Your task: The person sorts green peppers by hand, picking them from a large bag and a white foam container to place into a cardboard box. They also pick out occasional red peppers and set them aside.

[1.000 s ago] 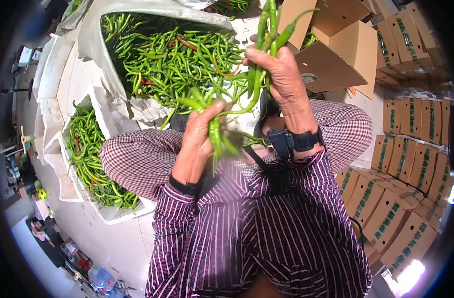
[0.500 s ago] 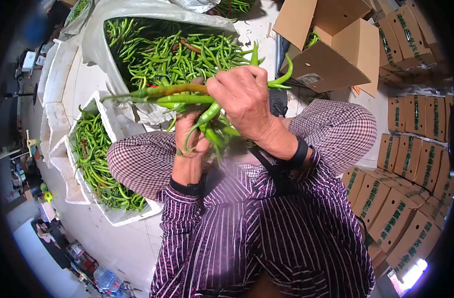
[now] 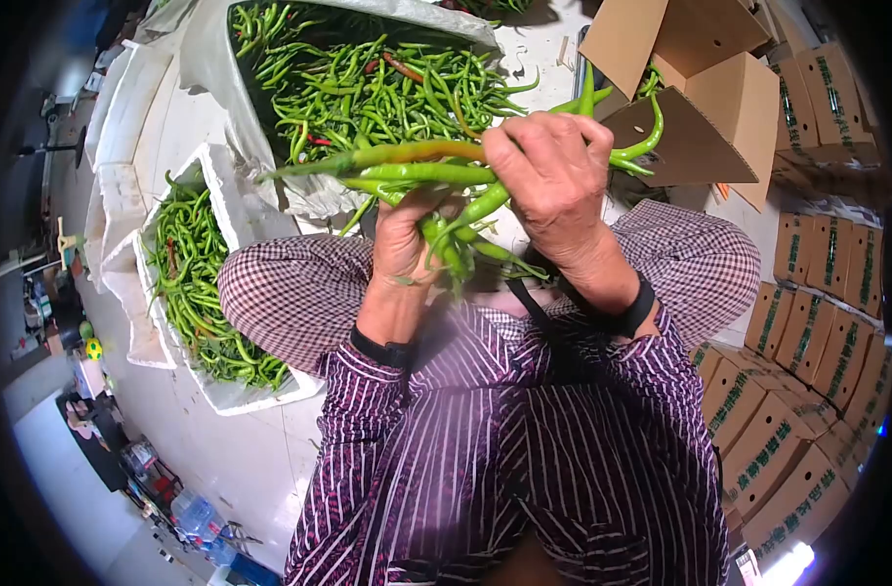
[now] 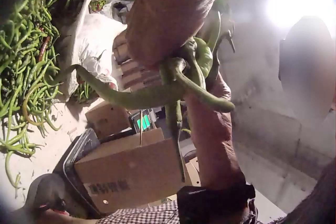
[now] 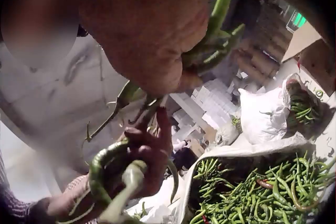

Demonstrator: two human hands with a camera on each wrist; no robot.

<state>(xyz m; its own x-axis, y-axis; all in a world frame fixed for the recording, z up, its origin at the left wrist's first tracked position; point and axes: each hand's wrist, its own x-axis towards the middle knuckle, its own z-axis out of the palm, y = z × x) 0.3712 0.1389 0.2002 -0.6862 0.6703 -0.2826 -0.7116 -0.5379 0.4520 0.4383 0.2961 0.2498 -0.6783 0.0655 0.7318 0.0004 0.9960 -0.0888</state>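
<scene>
My right hand (image 3: 561, 181) grips a bunch of long green chili peppers, back of the hand upward. One brown-tinged chili pepper (image 3: 416, 152) and a green one (image 3: 426, 174) stick out to the left, and curved tips (image 3: 646, 137) show past the knuckles on the right. Just below and left, my left hand (image 3: 399, 249) holds more green chili peppers (image 3: 448, 252), partly hidden under the right hand's bunch. In the right wrist view, the left hand's fingers (image 5: 152, 155) curl about peppers close under the right hand (image 5: 152, 40). The left wrist view shows peppers (image 4: 197, 66) between both hands.
Ahead lies a large white sack (image 3: 207, 73) spilling green chili peppers (image 3: 368, 98). A white foam box (image 3: 221, 190) of peppers stands at left. An open cardboard box (image 3: 705, 142) is at front right, with stacked printed cartons (image 3: 788, 430) beyond. Crossed legs (image 3: 290, 293) lie below the hands.
My right hand has turned over and come down across the left, so its peppers now lie sideways instead of pointing up. Over the last half second the hands have barely changed pose.
</scene>
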